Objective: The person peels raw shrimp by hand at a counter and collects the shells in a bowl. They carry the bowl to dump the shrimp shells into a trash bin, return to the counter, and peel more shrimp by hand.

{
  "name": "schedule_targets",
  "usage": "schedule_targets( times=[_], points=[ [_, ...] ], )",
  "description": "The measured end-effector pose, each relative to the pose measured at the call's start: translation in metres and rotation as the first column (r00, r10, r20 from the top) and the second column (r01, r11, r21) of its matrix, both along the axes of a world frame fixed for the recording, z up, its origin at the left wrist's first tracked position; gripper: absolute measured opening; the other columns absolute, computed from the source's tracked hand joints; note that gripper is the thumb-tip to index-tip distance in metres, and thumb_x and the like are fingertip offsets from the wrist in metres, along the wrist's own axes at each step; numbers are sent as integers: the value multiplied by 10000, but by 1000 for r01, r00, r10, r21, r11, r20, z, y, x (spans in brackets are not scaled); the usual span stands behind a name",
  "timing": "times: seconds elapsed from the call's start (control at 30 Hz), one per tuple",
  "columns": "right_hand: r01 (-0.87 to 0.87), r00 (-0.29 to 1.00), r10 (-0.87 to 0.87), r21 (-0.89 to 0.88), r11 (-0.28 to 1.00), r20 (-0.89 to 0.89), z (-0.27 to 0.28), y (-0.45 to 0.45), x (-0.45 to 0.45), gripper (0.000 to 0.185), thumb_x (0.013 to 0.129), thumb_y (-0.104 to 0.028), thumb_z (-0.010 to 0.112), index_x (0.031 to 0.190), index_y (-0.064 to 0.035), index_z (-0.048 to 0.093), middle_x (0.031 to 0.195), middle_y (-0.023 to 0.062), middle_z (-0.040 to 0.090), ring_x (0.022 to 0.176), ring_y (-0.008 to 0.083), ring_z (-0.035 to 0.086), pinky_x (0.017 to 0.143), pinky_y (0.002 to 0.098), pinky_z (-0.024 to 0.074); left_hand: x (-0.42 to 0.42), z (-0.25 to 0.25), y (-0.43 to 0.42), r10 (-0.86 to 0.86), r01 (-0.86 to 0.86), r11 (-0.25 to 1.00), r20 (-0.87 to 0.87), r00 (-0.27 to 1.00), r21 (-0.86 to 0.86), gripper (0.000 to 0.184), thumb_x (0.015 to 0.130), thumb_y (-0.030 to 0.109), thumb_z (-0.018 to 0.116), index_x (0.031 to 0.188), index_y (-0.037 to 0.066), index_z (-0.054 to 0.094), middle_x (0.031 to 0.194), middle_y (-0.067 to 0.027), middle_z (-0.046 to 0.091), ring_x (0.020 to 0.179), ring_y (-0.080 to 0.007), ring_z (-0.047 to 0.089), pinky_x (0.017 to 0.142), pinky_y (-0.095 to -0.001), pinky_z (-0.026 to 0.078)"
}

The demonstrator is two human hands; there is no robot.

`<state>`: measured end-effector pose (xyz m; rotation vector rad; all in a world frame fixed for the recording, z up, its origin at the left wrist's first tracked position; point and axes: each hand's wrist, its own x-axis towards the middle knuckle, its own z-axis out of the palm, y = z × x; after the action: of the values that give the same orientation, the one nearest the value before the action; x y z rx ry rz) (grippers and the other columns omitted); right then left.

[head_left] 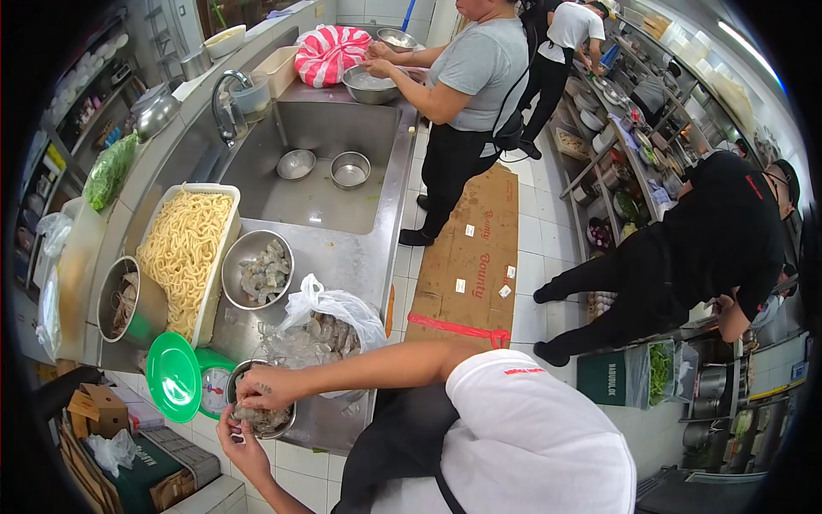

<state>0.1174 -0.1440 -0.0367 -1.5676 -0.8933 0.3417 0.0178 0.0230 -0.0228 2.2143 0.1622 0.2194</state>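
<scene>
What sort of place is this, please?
It looks like a busy commercial kitchen, perhaps a restaurant's. A large metal sink is set in the counter, a big heap of noodles lies beside a bowl of what appears to be raw shrimp, and several people are there.

1. Steel counter (336,244); far half, sink (342,206), two loose bowls (350,170) inside.
2. Left: noodle tray (222,295), pot (151,315) beside.
3. Middle: shrimp bowl (229,267).
4. Near: green scale (214,358), small bowl (288,427), shrimp bag (363,313).
5. Far end: striped bag (332,56).
</scene>
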Motion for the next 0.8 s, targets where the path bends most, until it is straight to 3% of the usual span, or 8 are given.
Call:
schedule_targets(
  times=[0.07, 0.13, 0.33, 0.47, 0.53, 0.63, 0.77, 0.8],
  points=[
    [69, 997, -69, 6, 998, 18, 2, 1, -4, 145, 802, -152, 602, 850, -22, 643, 723, 138, 640, 647, 284, 611, 589, 365, 459, -1, 2, -5, 71, -79, 993, -97, 993, -83, 271, 893, 124, 583, 1145, 26, 558, 951, -74, 582, 853, -155, 537, 782, -291, 434],
    [200, 977, -199, -3, 980, 74, 1, 3, -9, 132, 792, -160, 614, 825, -35, 638, 706, 134, 633, 654, 296, 607, 593, 392, 452, 0, -3, -12, 96, -86, 928, 10, 995, -362, 281, 918, 134, 573, 1150, -21, 533, 947, -60, 605, 857, -112, 561, 758, -240, 449],
    [187, 942, -181, 5, 982, 284, -1, 12, -14, 126, 760, -175, 633, 803, -56, 633, 676, 128, 611, 663, 339, 587, 604, 438, 424, -4, 10, -23, 77, -90, 942, -52, 996, -324, 239, 920, 124, 576, 1091, -38, 539, 965, -88, 622, 884, -119, 576, 781, -250, 455],
    [143, 963, -144, 21, 990, 229, 6, 9, -13, 114, 749, -154, 634, 802, -53, 643, 683, 134, 617, 646, 334, 587, 586, 425, 427, -7, 12, -15, 59, -73, 952, -58, 997, -296, 224, 917, 110, 574, 1079, -41, 538, 961, -90, 626, 880, -124, 577, 780, -251, 453],
    [41, 997, -42, 25, 999, 64, 10, 7, -12, 100, 742, -132, 636, 784, -44, 655, 681, 142, 621, 628, 328, 589, 563, 412, 430, -8, 12, -13, 58, -63, 960, -26, 998, -273, 233, 918, 103, 566, 1096, -45, 537, 952, -83, 626, 880, -123, 576, 781, -253, 449],
    [27, 998, -26, -28, 999, 66, 11, 9, -6, 88, 729, -128, 648, 774, -67, 693, 665, 105, 655, 633, 273, 643, 573, 370, 478, -9, 8, -12, 80, -72, 946, 15, 997, -316, 243, 912, 103, 558, 1101, -51, 550, 931, -91, 621, 840, -129, 577, 749, -266, 457],
    [64, 992, -65, 13, 998, 110, 14, 5, -7, 93, 730, -118, 651, 764, -34, 667, 670, 136, 627, 618, 319, 594, 559, 410, 442, -10, 8, -9, 46, -48, 941, -13, 999, -334, 258, 915, 96, 552, 1118, -63, 546, 943, -88, 615, 859, -125, 566, 764, -264, 452],
    [111, 981, -102, -45, 993, 166, 16, 5, -8, 90, 709, -120, 654, 755, -44, 671, 674, 135, 627, 641, 321, 598, 571, 417, 451, -11, 8, -8, 52, -55, 934, -18, 999, -352, 257, 912, 89, 555, 1110, -73, 547, 938, -85, 616, 851, -124, 567, 756, -262, 455]
  ],
)
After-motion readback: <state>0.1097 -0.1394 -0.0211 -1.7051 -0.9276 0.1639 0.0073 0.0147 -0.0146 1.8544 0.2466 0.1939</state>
